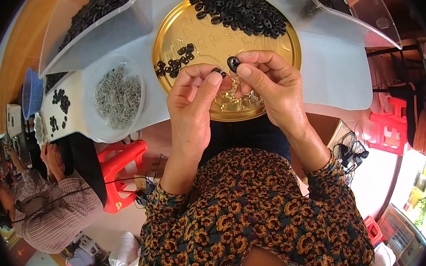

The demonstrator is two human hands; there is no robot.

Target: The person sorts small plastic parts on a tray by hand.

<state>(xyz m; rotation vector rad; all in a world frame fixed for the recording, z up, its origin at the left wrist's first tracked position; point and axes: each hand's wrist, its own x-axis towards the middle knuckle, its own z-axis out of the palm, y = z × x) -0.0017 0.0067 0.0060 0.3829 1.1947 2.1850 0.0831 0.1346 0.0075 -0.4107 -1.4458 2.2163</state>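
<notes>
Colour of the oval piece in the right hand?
The oval piece is black, clearest in the head view.

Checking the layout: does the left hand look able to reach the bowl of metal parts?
Probably yes: the clear bowl looks open and nearby, though the left hand holds a black piece.

Tray: glossy gold, metal-looking, embossed. Black oval pieces on it: smooth, low-sheen, plastic-looking. Left of tray: translucent plastic bowl, shiny metallic bits inside. Wearer's side of tray: matt cloth shirt.
</notes>
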